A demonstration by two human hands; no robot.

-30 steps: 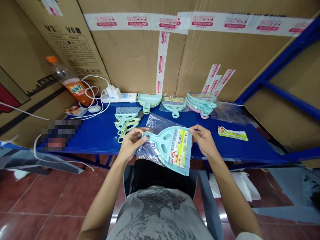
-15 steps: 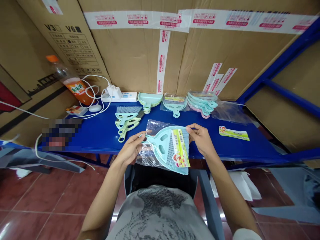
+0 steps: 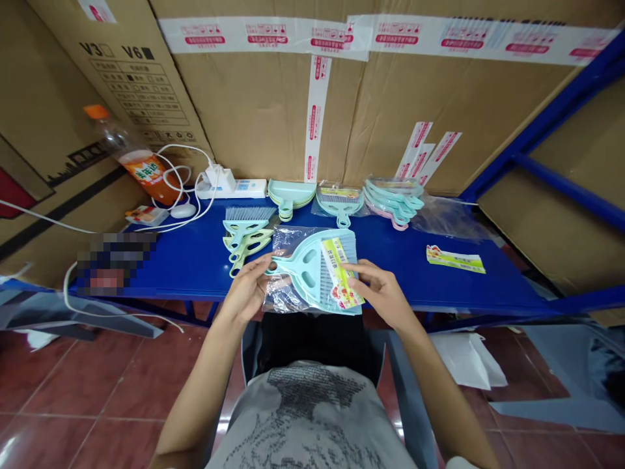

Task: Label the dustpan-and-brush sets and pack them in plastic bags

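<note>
A light-blue dustpan [image 3: 291, 264] with a matching brush [image 3: 325, 280] lies level over the table's front edge in a clear plastic bag [image 3: 283, 298]. My left hand [image 3: 248, 290] grips the handle end, thumb on top. A yellow-green printed label card [image 3: 338, 273] sits slanted across the bristles; whether it is fully inside the bag I cannot tell. At the card's right edge is my right hand [image 3: 383, 293], index finger and thumb stretched apart with their tips against the card and the other fingers curled.
Behind stand stacked dustpans [image 3: 291, 190], a bagged set [image 3: 340, 205] and a pile of bagged sets [image 3: 394, 198]. Loose brushes [image 3: 247, 238] lie left; label cards [image 3: 455, 259] and empty bags [image 3: 449, 215] lie right. A bottle [image 3: 146, 170] and a power strip [image 3: 239, 189] occupy the back left.
The bagged set has moved slightly up and left. My right hand has left the upper right corner of the bag and come down onto the label card, which now slants more.
</note>
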